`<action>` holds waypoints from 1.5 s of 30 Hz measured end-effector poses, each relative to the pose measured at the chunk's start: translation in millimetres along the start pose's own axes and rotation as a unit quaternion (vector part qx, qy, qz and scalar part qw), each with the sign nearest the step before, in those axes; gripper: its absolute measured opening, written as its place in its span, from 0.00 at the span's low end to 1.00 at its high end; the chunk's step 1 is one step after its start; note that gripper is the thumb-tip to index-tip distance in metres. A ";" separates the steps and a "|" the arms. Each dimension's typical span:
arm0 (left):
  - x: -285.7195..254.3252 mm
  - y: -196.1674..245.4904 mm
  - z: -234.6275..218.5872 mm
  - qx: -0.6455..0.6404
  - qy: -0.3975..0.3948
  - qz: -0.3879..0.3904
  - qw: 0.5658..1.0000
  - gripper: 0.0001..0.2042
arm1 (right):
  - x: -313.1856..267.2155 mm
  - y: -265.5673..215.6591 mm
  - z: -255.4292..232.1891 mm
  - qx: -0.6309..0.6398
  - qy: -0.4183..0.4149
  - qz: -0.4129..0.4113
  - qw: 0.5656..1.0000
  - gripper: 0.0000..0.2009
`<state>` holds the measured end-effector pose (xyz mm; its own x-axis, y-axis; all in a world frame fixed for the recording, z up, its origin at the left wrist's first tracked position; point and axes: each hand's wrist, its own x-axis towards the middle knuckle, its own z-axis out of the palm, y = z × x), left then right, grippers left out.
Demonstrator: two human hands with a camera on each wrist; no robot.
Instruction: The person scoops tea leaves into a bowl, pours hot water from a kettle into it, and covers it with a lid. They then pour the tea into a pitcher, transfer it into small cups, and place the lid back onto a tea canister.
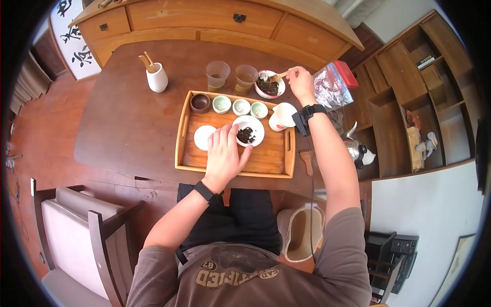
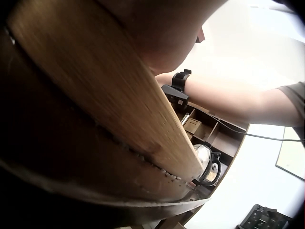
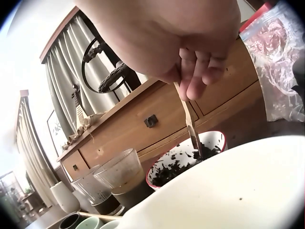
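Note:
My right hand (image 1: 302,84) pinches a wooden scoop (image 3: 191,125), whose tip is in the dark leaves inside a red-rimmed white bowl (image 3: 221,138). My left hand (image 1: 225,153) rests at the near left side of a white bowl (image 1: 257,134) holding some dark leaves (image 1: 246,135), its fingers extended and touching the rim. A white round lid (image 1: 204,138) lies just left of that hand. Both bowl and lid are on a wooden tray (image 1: 273,166). In the left wrist view the tray's side (image 2: 119,105) hides most of the work.
Along the tray's back stand a brown cup (image 1: 200,103), several pale green cups (image 1: 221,104) and a white pitcher (image 1: 282,117). Behind it are two glasses (image 1: 218,74) with liquid and a white tool holder (image 1: 157,79). Right: a plastic bag (image 1: 331,89), a kettle (image 1: 354,148) and a wooden tool (image 1: 307,162).

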<state>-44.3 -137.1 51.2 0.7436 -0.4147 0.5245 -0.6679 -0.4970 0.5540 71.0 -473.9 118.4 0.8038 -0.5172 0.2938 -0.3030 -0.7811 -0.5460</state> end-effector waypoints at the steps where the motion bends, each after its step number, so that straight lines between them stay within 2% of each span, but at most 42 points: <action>1: -0.2 0.0 0.4 0.001 0.003 0.002 1.000 0.35 | 0.2 0.7 -1.5 0.000 0.000 0.001 1.000 0.13; 3: -0.5 -0.1 0.5 0.000 0.002 0.001 1.000 0.35 | 0.5 1.5 -4.1 -0.028 0.052 -0.031 0.998 0.14; 4: -0.5 -0.2 0.3 0.000 0.001 -0.001 1.000 0.35 | -2.0 -0.4 -5.8 -0.028 0.052 -0.031 0.998 0.14; 6: -0.7 -0.4 0.6 0.002 0.003 0.001 1.000 0.35 | -8.3 -4.3 -8.9 -0.040 -0.009 -0.028 0.999 0.13; 10: -0.5 -0.3 0.1 0.002 0.004 0.000 1.000 0.35 | -2.8 17.4 7.6 0.003 -0.052 -0.043 0.998 0.12; 12: -0.3 -0.2 -0.5 0.002 0.003 -0.001 1.000 0.35 | 0.4 22.1 11.5 0.102 -0.098 0.020 0.990 0.13; 13: -0.4 -0.1 -0.7 0.002 0.001 -0.001 1.000 0.35 | -1.6 17.4 9.5 0.102 -0.098 0.020 0.990 0.13; 15: -0.6 0.2 -1.0 0.002 0.002 -0.001 1.000 0.35 | -6.7 9.0 4.2 0.198 -0.115 0.122 0.966 0.14; 16: -0.4 0.2 -1.0 0.003 0.003 -0.001 1.000 0.35 | -6.5 9.1 3.9 0.198 -0.115 0.122 0.966 0.14; 18: 0.0 -0.2 -0.7 0.000 0.006 0.001 1.000 0.34 | -5.6 9.8 2.7 0.240 -0.097 0.194 0.946 0.14; 21: -0.4 0.0 -0.7 -0.001 0.009 0.002 1.000 0.34 | -2.1 17.0 3.2 0.244 -0.100 0.227 0.937 0.13; 25: 0.0 -0.3 -1.4 -0.002 0.002 -0.002 1.000 0.34 | -5.3 19.7 8.5 0.249 -0.112 0.199 0.941 0.13; 28: -0.2 0.5 -1.3 -0.003 0.004 0.000 1.000 0.33 | -6.7 16.4 7.0 0.271 -0.121 0.231 0.926 0.12; 33: -0.1 0.6 -1.7 0.002 0.002 -0.001 1.000 0.33 | -5.4 20.9 5.3 0.342 -0.086 0.302 0.886 0.11; 40: -0.8 -0.3 -0.4 0.000 0.002 -0.002 1.000 0.33 | -8.1 22.8 1.2 0.364 -0.083 0.318 0.872 0.09; 45: -1.2 -1.1 1.0 0.000 0.008 0.002 1.000 0.33 | -8.7 26.6 -2.9 0.390 -0.050 0.318 0.863 0.09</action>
<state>-44.5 -136.9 49.4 0.7401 -0.4038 0.5378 -0.6711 -0.4950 0.5519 54.4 -491.1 103.6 0.6543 -0.6912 -0.3068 -0.2940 0.1413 -0.9453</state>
